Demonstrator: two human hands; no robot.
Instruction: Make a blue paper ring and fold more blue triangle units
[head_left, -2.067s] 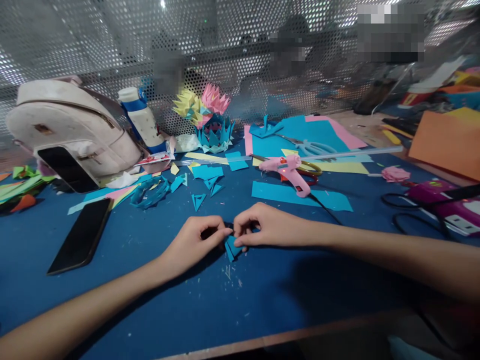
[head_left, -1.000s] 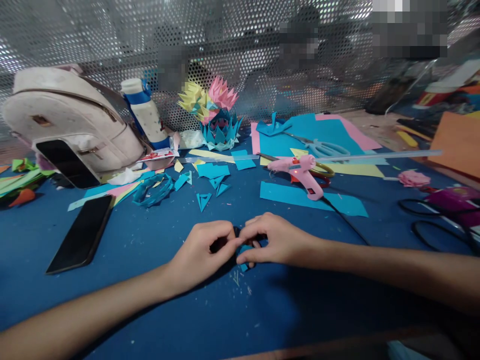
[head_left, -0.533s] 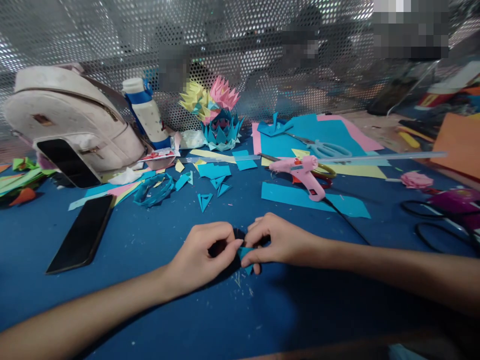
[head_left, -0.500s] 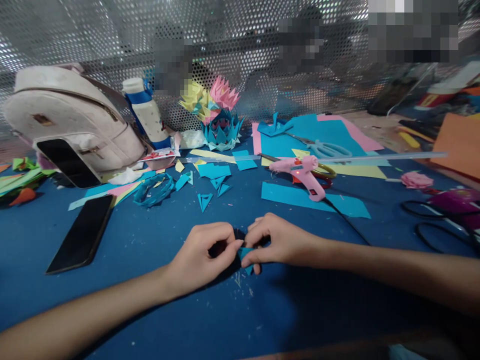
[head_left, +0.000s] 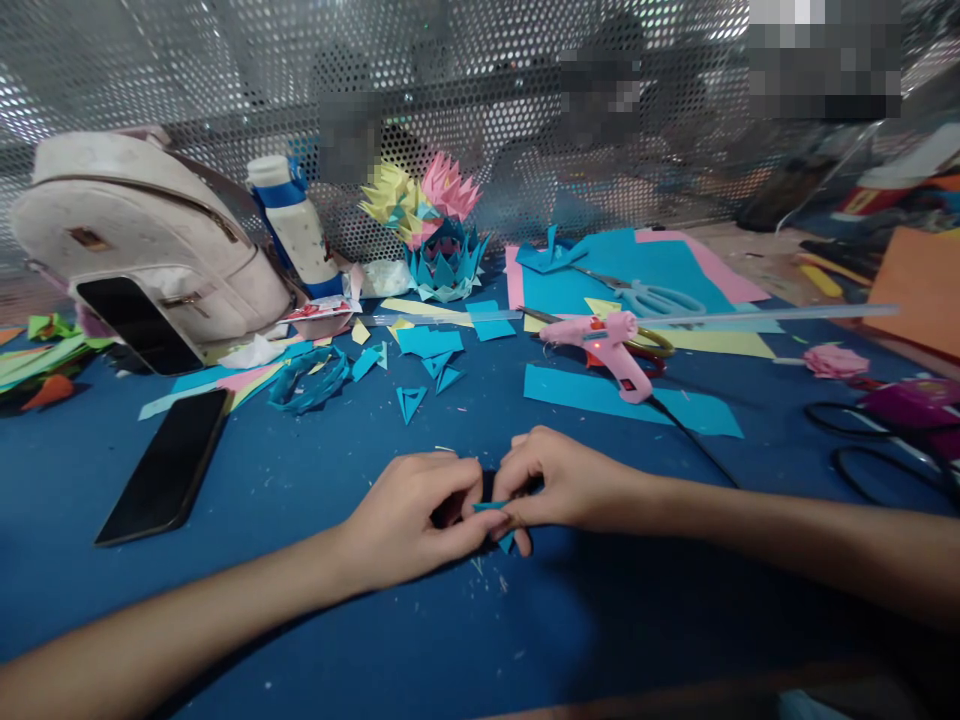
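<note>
Blue paper, a small folded piece (head_left: 491, 507), sits between your hands, low and to the left of the pink glue gun (head_left: 627, 370), on your side of it. Your left hand (head_left: 420, 520) and right hand (head_left: 570, 475) are together, both pinching that piece; the 2 thumbs meet over it, with a thin edge showing above them and a corner poking out below. Your fingers hide the rest, so I can't tell how the layers lie inside.

To fold it well, I'd let your right hand anchor the lower corner while your left thumb lines up the edge. Match the points first, then press the crease from 1 end to the other with steady pressure. A piece this small could skew easily if both hands pull at once, so hold it close to the surface (head_left: 337, 650) and squeeze rather than tug.

The small folded triangles (head_left: 411, 403) lie left of the glue gun and make a handy check for size and sharp tips. A flat blue strip (head_left: 562, 388) is just on your side of the glue gun, and the spiky paper flowers (head_left: 446, 268) stand beyond it to the left. Mind the gun's nozzle, which could be hot.
</note>
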